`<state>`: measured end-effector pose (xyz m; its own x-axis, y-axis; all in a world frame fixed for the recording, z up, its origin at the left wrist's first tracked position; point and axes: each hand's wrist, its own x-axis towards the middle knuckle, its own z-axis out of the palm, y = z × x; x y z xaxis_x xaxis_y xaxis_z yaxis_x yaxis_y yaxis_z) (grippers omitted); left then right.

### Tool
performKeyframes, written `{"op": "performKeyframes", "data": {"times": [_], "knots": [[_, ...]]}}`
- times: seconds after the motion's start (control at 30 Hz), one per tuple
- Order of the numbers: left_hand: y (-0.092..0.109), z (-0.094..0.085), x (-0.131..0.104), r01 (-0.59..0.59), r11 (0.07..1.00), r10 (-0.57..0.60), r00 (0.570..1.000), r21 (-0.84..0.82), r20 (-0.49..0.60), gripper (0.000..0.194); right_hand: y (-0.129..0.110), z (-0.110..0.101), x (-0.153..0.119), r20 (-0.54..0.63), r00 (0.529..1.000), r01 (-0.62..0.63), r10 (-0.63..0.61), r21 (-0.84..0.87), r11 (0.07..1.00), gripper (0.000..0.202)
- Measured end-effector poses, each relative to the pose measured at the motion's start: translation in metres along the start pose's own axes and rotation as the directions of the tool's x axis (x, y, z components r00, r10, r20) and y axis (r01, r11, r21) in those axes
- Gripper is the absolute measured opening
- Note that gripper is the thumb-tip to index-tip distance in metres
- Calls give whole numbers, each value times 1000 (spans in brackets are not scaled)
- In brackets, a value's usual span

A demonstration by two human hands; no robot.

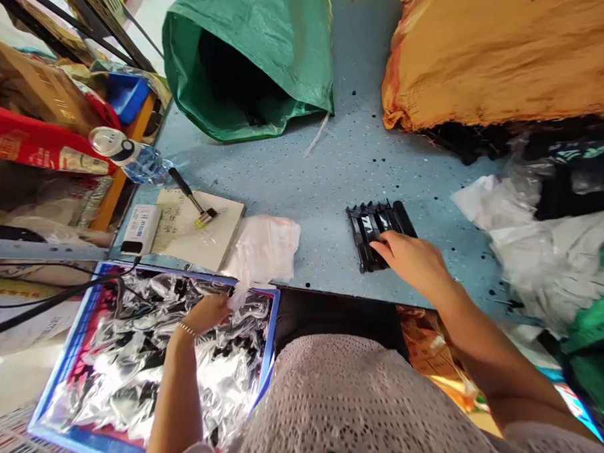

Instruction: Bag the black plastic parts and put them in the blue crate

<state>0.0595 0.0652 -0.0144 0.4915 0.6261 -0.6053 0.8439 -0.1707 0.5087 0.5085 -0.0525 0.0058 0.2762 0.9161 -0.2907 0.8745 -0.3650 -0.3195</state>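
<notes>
Right hand [412,258] open, fingertips on the black plastic rack [377,233] lying just beyond it.

Blue speckled table [329,165], green sack [274,47], orange sack [499,51], black clips [369,227], notepad [202,231], bottle [129,157]

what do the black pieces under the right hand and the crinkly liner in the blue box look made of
Black pieces: likely moulded plastic, glossy, with white glints on ribbed edges. Liner in the blue box: thin clear plastic film, by its shiny crinkles with dark pieces showing through.
</notes>
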Motion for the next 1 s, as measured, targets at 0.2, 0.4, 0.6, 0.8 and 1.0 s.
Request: {"op": "performKeyframes", "data": {"times": [0.2, 0.4, 0.6, 0.8, 1.0], "knots": [[92, 1, 8, -216, 970, 171, 932, -114, -320, 35, -20, 19, 1, 13, 993, 114, -116, -300, 947, 19], [144, 78, 63, -321, 902, 418, 814, 288, -403, 34, -7, 29, 5, 58, 994, 104, -98, -123, 987, 21], [122, 72, 63, -227, 973, 192, 685, 44, -703, 30, 9, 34, 3, 59, 997, 8, -42, 479, 878, 26], [136, 77, 100, -183, 959, 277, 771, 217, -574, 45, -34, 55, 12, 213, 974, -172, -81, 921, 349, 38], [138, 77, 91, -279, 958, 240, 676, 60, -697, 31, -38, 55, 16, 245, 968, -228, -62, 953, 198, 42]]}}
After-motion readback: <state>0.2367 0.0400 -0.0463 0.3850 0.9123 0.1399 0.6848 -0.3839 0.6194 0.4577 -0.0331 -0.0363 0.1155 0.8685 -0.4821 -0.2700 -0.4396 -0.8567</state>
